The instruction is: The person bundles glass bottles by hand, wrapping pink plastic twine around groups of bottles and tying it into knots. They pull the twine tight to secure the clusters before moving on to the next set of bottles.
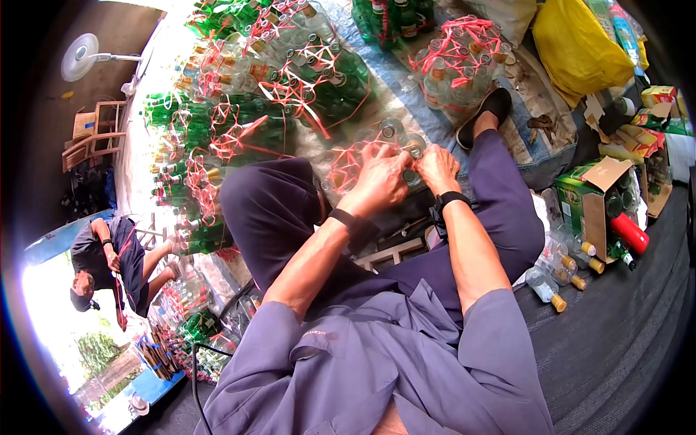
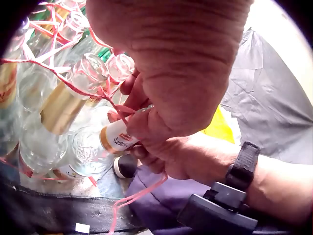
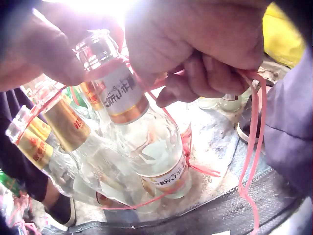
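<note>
Between the knees stands a bundle of clear glass bottles [image 3: 151,142], their necks looped with pink plastic twine [image 2: 54,73]. My left hand [image 1: 380,177] bends over the bottle tops, its fingers pinching the twine beside a neck with a white label. Right next to it, my right hand [image 1: 437,168] has its fingers curled round the twine, and a loose doubled tail [image 3: 253,142] hangs from the fist. A gold-labelled bottle [image 2: 61,107] leans close by in the left wrist view. The palm of my left hand hides part of the twine there.
Tied bundles of green bottles [image 1: 246,123] crowd the left, and another clear bundle [image 1: 464,65] stands ahead near the shoe. Cartons [image 1: 591,188] and loose bottles [image 1: 554,272] lie at the right, below a yellow sack [image 1: 580,51]. Another person [image 1: 109,254] sits at the far left.
</note>
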A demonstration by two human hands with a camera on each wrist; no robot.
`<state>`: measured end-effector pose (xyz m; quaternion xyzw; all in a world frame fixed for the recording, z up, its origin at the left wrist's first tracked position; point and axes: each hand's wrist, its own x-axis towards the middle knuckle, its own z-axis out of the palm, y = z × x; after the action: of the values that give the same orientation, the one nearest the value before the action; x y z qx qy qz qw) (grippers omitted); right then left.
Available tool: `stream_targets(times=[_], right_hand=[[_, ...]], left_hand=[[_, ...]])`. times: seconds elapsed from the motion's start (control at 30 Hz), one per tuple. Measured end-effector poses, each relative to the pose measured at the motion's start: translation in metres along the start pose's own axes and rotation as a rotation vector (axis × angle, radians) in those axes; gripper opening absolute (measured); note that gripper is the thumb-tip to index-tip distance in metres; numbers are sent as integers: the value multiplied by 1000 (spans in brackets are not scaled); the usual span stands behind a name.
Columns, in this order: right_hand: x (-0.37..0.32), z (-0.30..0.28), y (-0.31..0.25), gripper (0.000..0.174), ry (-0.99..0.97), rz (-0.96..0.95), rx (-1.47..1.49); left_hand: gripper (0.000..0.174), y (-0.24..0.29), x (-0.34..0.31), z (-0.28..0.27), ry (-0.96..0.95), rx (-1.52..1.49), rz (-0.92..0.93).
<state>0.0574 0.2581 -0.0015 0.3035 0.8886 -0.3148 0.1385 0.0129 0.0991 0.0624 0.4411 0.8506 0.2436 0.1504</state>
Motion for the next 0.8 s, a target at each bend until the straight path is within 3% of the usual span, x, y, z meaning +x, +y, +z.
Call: stream_targets(times=[0.3,0.5,0.67,0.8], right_hand=[[1,-17,-2,29,-82,-118,-12],[8,-34,-1,26,-256,-130,47],[6,-44,-7,28,-313,-135,31],[5,-46,-9,31,-339,-129,7]], left_hand=[[35,3,5,-9,-39,100,5],[26,1,6,-10,24,164,22],[15,-2,6,-8,141,251,114],[13,2,3,-10,195,302,88]])
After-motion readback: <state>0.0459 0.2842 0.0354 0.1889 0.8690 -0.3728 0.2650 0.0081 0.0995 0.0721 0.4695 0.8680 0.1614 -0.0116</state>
